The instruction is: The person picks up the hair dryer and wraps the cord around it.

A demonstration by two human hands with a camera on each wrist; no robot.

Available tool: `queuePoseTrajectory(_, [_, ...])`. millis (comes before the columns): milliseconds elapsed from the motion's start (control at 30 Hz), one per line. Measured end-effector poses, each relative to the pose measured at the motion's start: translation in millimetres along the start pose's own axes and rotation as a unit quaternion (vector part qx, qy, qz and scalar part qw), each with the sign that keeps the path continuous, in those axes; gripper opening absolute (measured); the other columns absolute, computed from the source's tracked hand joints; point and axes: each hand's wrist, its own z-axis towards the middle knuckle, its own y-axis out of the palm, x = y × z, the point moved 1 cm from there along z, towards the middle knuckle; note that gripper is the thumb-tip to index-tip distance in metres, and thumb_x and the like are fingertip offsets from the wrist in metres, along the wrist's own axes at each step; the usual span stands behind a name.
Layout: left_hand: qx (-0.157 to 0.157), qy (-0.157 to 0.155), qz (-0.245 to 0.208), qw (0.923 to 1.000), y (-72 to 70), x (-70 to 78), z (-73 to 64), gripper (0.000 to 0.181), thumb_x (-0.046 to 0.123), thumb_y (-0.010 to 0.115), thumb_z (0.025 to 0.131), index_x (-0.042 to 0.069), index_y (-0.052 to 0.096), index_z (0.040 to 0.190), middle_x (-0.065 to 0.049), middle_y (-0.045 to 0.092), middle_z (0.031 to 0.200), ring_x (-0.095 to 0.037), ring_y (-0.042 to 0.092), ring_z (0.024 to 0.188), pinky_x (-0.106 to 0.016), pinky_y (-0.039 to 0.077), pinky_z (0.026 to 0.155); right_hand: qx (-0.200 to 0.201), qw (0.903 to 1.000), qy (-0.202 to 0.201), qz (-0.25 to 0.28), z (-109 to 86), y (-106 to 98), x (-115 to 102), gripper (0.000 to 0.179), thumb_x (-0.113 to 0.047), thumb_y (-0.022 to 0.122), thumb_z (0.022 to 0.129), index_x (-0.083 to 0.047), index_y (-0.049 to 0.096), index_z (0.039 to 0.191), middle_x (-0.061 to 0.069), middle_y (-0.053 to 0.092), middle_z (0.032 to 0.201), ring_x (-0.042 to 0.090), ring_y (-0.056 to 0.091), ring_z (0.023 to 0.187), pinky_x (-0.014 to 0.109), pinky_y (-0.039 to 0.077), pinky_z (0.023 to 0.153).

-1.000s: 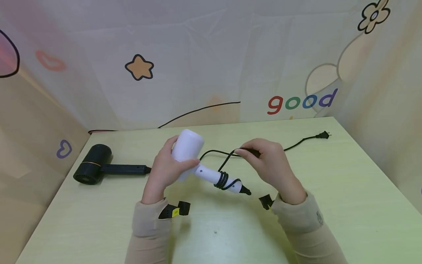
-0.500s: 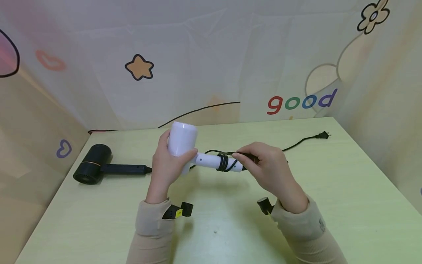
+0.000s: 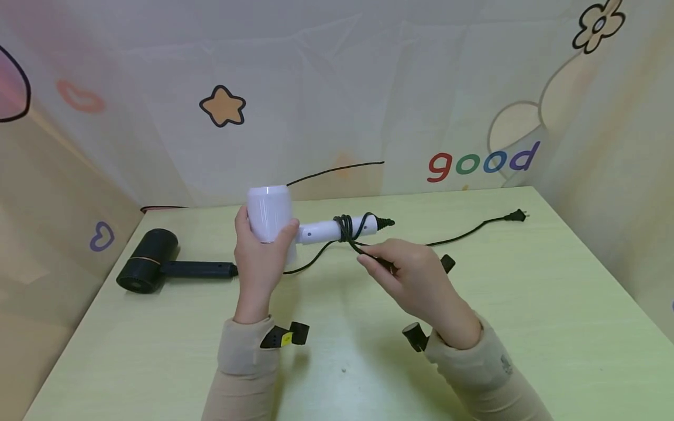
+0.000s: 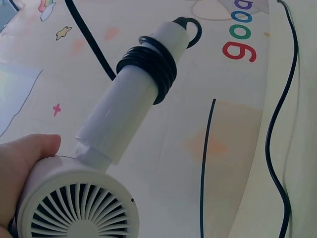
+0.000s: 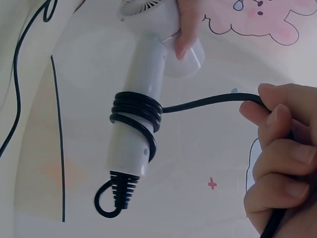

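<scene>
In the head view, the left hand (image 3: 260,260) is holding the white hair dryer (image 3: 268,210) above the desk (image 3: 342,351), its grip wrapping the head; the right hand (image 3: 413,272) is pinching the black cord (image 3: 344,229) in a closed grip. Were that pull slackening, the coils would probably be loosening; the cable (image 3: 463,235) lying behind might be snagging too. The left wrist view is showing the vented end (image 4: 81,227), which the head view is hiding. The right wrist view is revealing curled fingers (image 5: 280,156), cord trailing below them.
</scene>
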Motion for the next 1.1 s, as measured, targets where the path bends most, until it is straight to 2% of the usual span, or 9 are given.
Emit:
queuePoseTrajectory(233, [0.036, -0.002, -0.033, 0.9988, -7.0, -1.0, 3.1, 0.08, 0.039, 0.072, 0.08, 0.022, 0.027, 0.144, -0.009, 0.05, 0.124, -0.027, 0.053, 0.105, -0.05, 0.053, 0.078, -0.046, 0.9989, -0.011, -0.003, -1.4, 10, -5, 0.003, -0.01, 0.069, 0.083, -0.009, 0.071, 0.082, -0.006, 0.052, 0.062, 0.001, 0.038, 0.056, 0.015, 0.035, 0.05])
queuePoseTrajectory(367, [0.057, -0.013, -0.042, 0.9974, -11.8, -0.4, 5.1, 0.081, 0.039, 0.072, 0.079, 0.022, 0.028, 0.144, -0.009, 0.052, 0.124, -0.026, 0.054, 0.104, -0.047, 0.052, 0.079, -0.098, 0.995, 0.014, 0.01, -1.7, 14, -6, 0.006, -0.01, 0.066, 0.085, -0.011, 0.071, 0.082, -0.009, 0.052, 0.062, 0.0, 0.041, 0.056, 0.016, 0.039, 0.053])
queuePoseTrajectory(500, [0.074, -0.021, -0.045, 0.996, -16.0, -0.1, 6.8, 0.081, 0.039, 0.073, 0.078, 0.021, 0.029, 0.144, -0.01, 0.053, 0.124, -0.025, 0.054, 0.103, -0.045, 0.051, 0.08, -0.155, 0.9868, 0.048, 0.012, -0.4, 15, -5, 0.013, -0.012, 0.06, 0.088, -0.013, 0.068, 0.077, -0.011, 0.044, 0.057, 0.0, 0.036, 0.053, 0.016, 0.036, 0.052])
queuePoseTrajectory(633, [0.08, -0.024, -0.047, 0.9954, -18.5, 0.5, 7.3, 0.081, 0.039, 0.073, 0.079, 0.021, 0.029, 0.144, -0.01, 0.052, 0.125, -0.026, 0.054, 0.104, -0.046, 0.051, 0.081, -0.19, 0.9796, 0.065, 0.008, 1.2, 15, -6, 0.018, -0.011, 0.058, 0.089, -0.015, 0.063, 0.072, -0.011, 0.038, 0.056, 0.001, 0.033, 0.052, 0.017, 0.032, 0.051])
queuePoseTrajectory(867, [0.094, -0.036, -0.053, 0.9935, -21.6, -1.0, 8.9, 0.083, 0.042, 0.073, 0.078, 0.023, 0.028, 0.144, -0.009, 0.05, 0.127, -0.025, 0.053, 0.106, -0.046, 0.05, 0.083, -0.259, 0.9619, 0.087, 0.011, 0.2, 14, -1, 0.013, -0.014, 0.057, 0.093, -0.011, 0.069, 0.087, -0.009, 0.045, 0.06, 0.001, 0.036, 0.054, 0.018, 0.037, 0.056])
queuePoseTrajectory(1033, [0.085, -0.042, -0.09, 0.9914, -20.5, -1.6, 9.5, 0.082, 0.039, 0.073, 0.08, 0.021, 0.027, 0.145, -0.01, 0.047, 0.129, -0.026, 0.053, 0.109, -0.047, 0.051, 0.085, -0.294, 0.9495, 0.102, 0.043, -0.1, 18, 4, 0.013, -0.015, 0.057, 0.094, -0.01, 0.068, 0.091, -0.008, 0.046, 0.062, 0.002, 0.038, 0.055, 0.018, 0.039, 0.057])
queuePoseTrajectory(1100, [0.079, -0.046, -0.105, 0.9903, -19.5, -1.5, 9.7, 0.081, 0.038, 0.072, 0.081, 0.02, 0.026, 0.145, -0.011, 0.046, 0.131, -0.027, 0.052, 0.11, -0.048, 0.052, 0.086, -0.31, 0.9423, 0.112, 0.058, -0.5, 19, 6, 0.014, -0.014, 0.057, 0.094, -0.008, 0.069, 0.096, -0.007, 0.053, 0.066, 0.002, 0.041, 0.056, 0.018, 0.041, 0.058])
